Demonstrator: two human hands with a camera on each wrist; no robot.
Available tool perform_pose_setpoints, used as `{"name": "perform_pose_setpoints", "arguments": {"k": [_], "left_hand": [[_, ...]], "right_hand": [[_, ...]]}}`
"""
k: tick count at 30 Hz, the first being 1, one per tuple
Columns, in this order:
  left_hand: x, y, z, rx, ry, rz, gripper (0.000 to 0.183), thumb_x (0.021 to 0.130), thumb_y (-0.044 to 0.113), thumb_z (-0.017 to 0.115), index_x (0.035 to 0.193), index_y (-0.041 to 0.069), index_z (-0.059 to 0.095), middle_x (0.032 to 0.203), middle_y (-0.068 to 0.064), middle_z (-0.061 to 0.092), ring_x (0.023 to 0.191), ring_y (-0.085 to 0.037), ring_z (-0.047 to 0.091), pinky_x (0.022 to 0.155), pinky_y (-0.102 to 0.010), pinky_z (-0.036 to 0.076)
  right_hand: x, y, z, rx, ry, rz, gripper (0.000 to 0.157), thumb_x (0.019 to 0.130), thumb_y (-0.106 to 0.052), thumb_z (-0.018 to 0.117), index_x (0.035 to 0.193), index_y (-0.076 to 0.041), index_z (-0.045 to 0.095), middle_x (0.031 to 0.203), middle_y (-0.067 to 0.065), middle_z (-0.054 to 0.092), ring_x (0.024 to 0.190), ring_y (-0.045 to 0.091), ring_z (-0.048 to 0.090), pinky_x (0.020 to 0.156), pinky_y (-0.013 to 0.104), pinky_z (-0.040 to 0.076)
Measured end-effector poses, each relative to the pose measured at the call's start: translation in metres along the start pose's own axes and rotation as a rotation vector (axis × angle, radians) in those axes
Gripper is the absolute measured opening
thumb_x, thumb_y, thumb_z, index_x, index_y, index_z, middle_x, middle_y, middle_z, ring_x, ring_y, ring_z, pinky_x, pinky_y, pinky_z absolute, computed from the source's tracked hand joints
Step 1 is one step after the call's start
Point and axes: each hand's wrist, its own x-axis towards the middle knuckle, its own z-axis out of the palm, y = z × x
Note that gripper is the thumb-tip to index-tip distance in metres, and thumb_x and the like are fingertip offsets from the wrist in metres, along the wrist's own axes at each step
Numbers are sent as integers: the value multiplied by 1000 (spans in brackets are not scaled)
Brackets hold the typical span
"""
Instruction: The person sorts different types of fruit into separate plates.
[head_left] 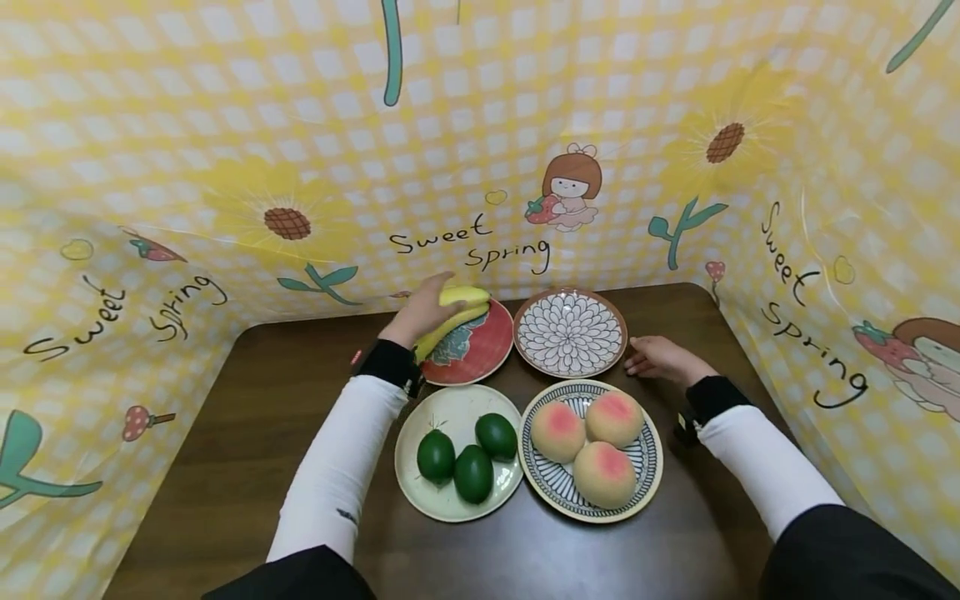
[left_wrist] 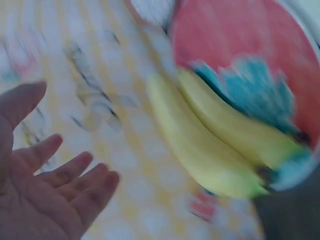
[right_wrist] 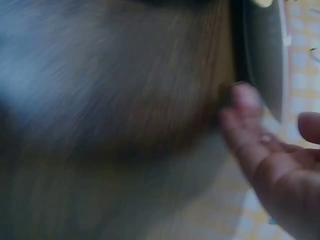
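Two yellow bananas (head_left: pixel 467 295) lie on a red plate (head_left: pixel 491 350) with a blue-green leaf picture. My left hand (head_left: pixel 423 312) is over the plate's left side, beside the bananas. In the left wrist view its fingers are spread, apart from the bananas (left_wrist: pixel 200 145). My right hand (head_left: pixel 663 360) is at the right rim of a brown-edged plate with a white petal pattern (head_left: pixel 570 333). Its fingers are relaxed and hold nothing; the right wrist view is blurred, so I cannot tell whether they touch the rim.
A pale green plate (head_left: pixel 416 492) holds three smooth dark green oval fruits (head_left: pixel 474 475). To its right, a blue-patterned plate (head_left: pixel 651 467) bears three peaches (head_left: pixel 604 475). All plates stand on a dark wooden table (head_left: pixel 247 442). Yellow checked cloth (head_left: pixel 337 125) encloses the back and sides.
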Motion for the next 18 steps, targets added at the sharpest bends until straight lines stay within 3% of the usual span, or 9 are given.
{"name": "perform_pose_setpoints", "arguments": {"k": [3,8,13,18], "left_hand": [[14,-24,-6,-4,48,-70,67,106,25,55,161,2,25,167,-25,27,154,-42,29,125,-54,29],[32,-50,8,48,60,-119,66,104,24,58,159,-1,31,163,-26,35,149,-43,38,122,-54,34],[44,-65,30,146,68,-137,64,102,23,63,155,-2,38,158,-26,44,144,-43,45,119,-54,38],[52,-74,42,228,102,-157,59,99,19,66,152,1,44,151,-23,52,135,-41,54,111,-56,46]], "right_hand": [[-6,-21,9,63,3,20,49,113,-22,21,134,19,37,92,4,62,83,10,64,83,27,56],[-7,-30,16,153,28,46,49,112,-18,16,145,17,24,85,-5,56,79,5,56,78,22,52],[-4,-27,21,182,23,51,47,112,-21,18,144,12,28,87,-8,56,81,3,55,79,20,51],[4,-28,31,162,40,62,45,112,-22,17,142,10,29,88,-7,54,83,4,53,79,21,50]]}}
